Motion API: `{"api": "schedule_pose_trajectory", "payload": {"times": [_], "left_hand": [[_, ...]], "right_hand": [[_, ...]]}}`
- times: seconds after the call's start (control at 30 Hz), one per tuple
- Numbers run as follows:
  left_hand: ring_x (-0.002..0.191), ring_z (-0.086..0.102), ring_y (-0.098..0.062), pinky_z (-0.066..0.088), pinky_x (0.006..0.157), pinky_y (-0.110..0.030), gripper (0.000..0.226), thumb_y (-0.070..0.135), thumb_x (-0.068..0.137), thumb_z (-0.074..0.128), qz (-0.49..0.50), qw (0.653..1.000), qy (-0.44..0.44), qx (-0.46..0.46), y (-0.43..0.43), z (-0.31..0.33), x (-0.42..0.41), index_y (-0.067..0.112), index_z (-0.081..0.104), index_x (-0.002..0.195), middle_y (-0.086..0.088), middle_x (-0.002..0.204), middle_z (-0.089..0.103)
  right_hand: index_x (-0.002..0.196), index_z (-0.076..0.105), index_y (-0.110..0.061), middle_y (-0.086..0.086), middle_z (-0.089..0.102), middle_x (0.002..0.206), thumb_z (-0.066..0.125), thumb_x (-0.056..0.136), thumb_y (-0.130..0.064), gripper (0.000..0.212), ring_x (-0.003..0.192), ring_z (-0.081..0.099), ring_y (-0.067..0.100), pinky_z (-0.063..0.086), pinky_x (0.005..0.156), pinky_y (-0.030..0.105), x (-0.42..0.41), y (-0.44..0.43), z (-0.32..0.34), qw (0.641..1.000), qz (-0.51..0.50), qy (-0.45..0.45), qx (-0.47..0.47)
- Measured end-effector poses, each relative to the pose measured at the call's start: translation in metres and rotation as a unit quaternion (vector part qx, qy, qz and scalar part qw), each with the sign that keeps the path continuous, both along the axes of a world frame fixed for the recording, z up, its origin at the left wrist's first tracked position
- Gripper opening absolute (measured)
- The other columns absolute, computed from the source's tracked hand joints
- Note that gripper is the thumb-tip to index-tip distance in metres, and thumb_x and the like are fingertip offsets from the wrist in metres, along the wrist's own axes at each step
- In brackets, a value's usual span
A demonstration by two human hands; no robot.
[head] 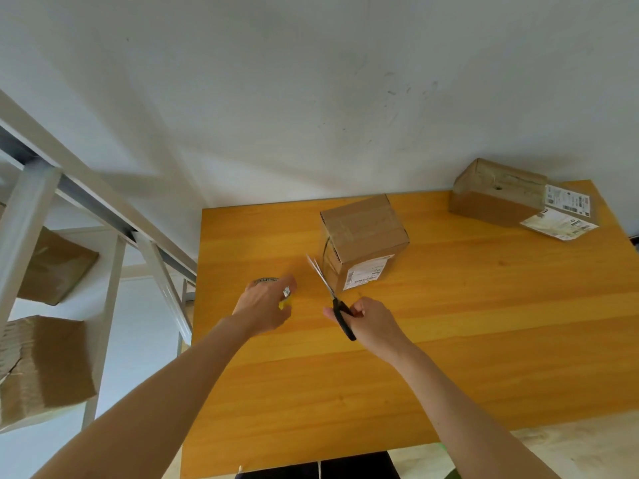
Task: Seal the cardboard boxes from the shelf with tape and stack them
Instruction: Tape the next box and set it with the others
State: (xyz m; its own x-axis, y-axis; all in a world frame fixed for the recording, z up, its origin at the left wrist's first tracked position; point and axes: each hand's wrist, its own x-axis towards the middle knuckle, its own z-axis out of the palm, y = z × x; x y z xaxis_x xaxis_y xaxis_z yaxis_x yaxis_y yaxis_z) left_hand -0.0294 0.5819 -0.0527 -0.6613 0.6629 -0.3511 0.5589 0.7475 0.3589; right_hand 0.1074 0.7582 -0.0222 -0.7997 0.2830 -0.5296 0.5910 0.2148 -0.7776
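Observation:
A small cardboard box (pixel 364 233) with a white label stands near the middle of the orange table (pixel 484 323); clear tape runs over its top and down its left side. My left hand (pixel 264 305) grips a roll of tape (pixel 266 281) just left of the box. My right hand (pixel 370 323) holds black-handled scissors (pixel 332 295) whose open blades point up toward the box's left side. A second, wider cardboard box (pixel 498 193) lies at the table's far right corner.
A white metal shelf (pixel 114 271) stands left of the table with more cardboard boxes (pixel 45 364) on its levels. A loose label sheet (pixel 560 224) lies beside the far box. A white wall rises behind the table.

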Motion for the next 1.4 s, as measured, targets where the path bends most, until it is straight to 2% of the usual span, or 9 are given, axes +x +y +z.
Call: {"api": "schedule_pose_trajectory", "payload": {"times": [0.1, 0.2, 0.33, 0.5, 0.67, 0.87, 1.03, 1.23, 1.4], "left_hand": [[0.077, 0.055, -0.021, 0.048, 0.065, -0.033, 0.023, 0.022, 0.094, 0.05, -0.019, 0.999, -0.029, -0.025, -0.001, -0.003, 0.007, 0.028, 0.044, 0.115, 0.004, 0.092, 0.054], [0.081, 0.058, -0.02, 0.05, 0.067, -0.035, 0.018, 0.021, 0.096, 0.045, -0.026, 0.998, -0.042, -0.038, -0.003, -0.008, 0.013, 0.027, 0.048, 0.113, 0.004, 0.097, 0.058], [0.09, 0.061, -0.021, 0.049, 0.068, -0.033, 0.02, 0.024, 0.099, 0.04, -0.008, 0.999, -0.033, -0.036, -0.002, -0.015, 0.02, 0.025, 0.055, 0.111, 0.002, 0.106, 0.065], [0.084, 0.061, -0.021, 0.039, 0.057, -0.027, 0.032, 0.039, 0.099, 0.042, 0.04, 0.999, 0.01, 0.028, 0.004, -0.009, 0.027, 0.029, 0.049, 0.129, 0.008, 0.09, 0.06], [0.094, 0.056, -0.018, 0.041, 0.064, -0.027, 0.034, 0.036, 0.098, 0.044, 0.17, 0.939, 0.096, 0.284, 0.034, 0.031, 0.029, 0.018, 0.052, 0.127, 0.003, 0.109, 0.056], [0.136, 0.028, -0.009, 0.033, 0.101, -0.031, 0.079, 0.067, 0.082, 0.051, 0.347, 0.848, -0.131, 0.379, 0.105, 0.072, 0.012, 0.035, 0.02, 0.147, 0.009, 0.153, 0.025], [0.132, 0.04, -0.022, 0.041, 0.106, -0.044, 0.083, 0.051, 0.084, 0.064, 0.391, 0.825, -0.193, 0.359, 0.131, 0.065, 0.005, 0.029, 0.017, 0.149, 0.0, 0.149, 0.034], [0.134, 0.04, -0.024, 0.041, 0.105, -0.042, 0.068, 0.046, 0.095, 0.047, 0.404, 0.797, -0.228, 0.387, 0.137, 0.058, 0.012, 0.029, 0.011, 0.15, -0.004, 0.15, 0.035], [0.126, 0.045, -0.017, 0.041, 0.089, -0.019, 0.057, 0.041, 0.102, 0.031, 0.384, 0.782, -0.259, 0.416, 0.134, 0.059, 0.011, 0.027, 0.007, 0.152, -0.005, 0.146, 0.042]], "right_hand": [[0.071, 0.039, -0.016, -0.006, 0.04, 0.054, 0.067, 0.085, -0.052, 0.048, 0.046, 0.036, 0.012, 0.03, 0.046, 0.02, 0.013, -0.002, -0.022, 0.997, 0.026, -0.058, 0.043], [0.095, 0.044, -0.013, 0.001, 0.054, 0.086, 0.06, 0.091, -0.047, 0.038, 0.068, 0.053, 0.016, 0.041, 0.055, 0.025, 0.027, -0.002, -0.039, 0.983, 0.058, -0.108, 0.134], [0.113, 0.042, -0.011, 0.003, 0.052, 0.112, 0.055, 0.094, -0.042, 0.038, 0.103, 0.052, 0.019, 0.044, 0.076, 0.025, 0.039, -0.005, -0.049, 0.958, 0.108, -0.102, 0.246], [0.126, 0.043, -0.011, 0.003, 0.053, 0.123, 0.057, 0.096, -0.036, 0.042, 0.111, 0.055, 0.019, 0.047, 0.078, 0.026, 0.036, -0.003, -0.051, 0.917, 0.2, -0.119, 0.324], [0.126, 0.046, -0.01, 0.004, 0.057, 0.121, 0.058, 0.096, -0.038, 0.043, 0.106, 0.059, 0.017, 0.049, 0.076, 0.024, 0.036, -0.003, -0.053, 0.879, 0.242, -0.108, 0.397], [0.108, 0.058, -0.009, 0.007, 0.057, 0.116, 0.046, 0.1, -0.044, 0.038, 0.099, 0.059, 0.018, 0.045, 0.069, 0.026, 0.036, -0.005, -0.053, 0.838, 0.307, -0.102, 0.439], [0.067, 0.063, -0.012, 0.0, 0.058, 0.065, 0.081, 0.076, -0.027, 0.025, 0.054, 0.055, 0.013, 0.04, 0.041, 0.021, 0.02, -0.002, -0.015, 0.816, 0.17, 0.185, 0.521], [0.096, 0.068, -0.004, 0.008, 0.065, 0.093, 0.045, 0.095, -0.014, 0.025, 0.085, 0.061, 0.021, 0.047, 0.074, 0.027, -0.033, 0.021, 0.038, 0.789, 0.058, 0.366, 0.49], [0.141, 0.049, -0.008, 0.008, 0.048, 0.147, 0.024, 0.101, -0.026, 0.05, 0.14, 0.039, 0.022, 0.023, 0.119, 0.039, -0.056, 0.04, 0.052, 0.832, 0.144, 0.269, 0.463]]}}
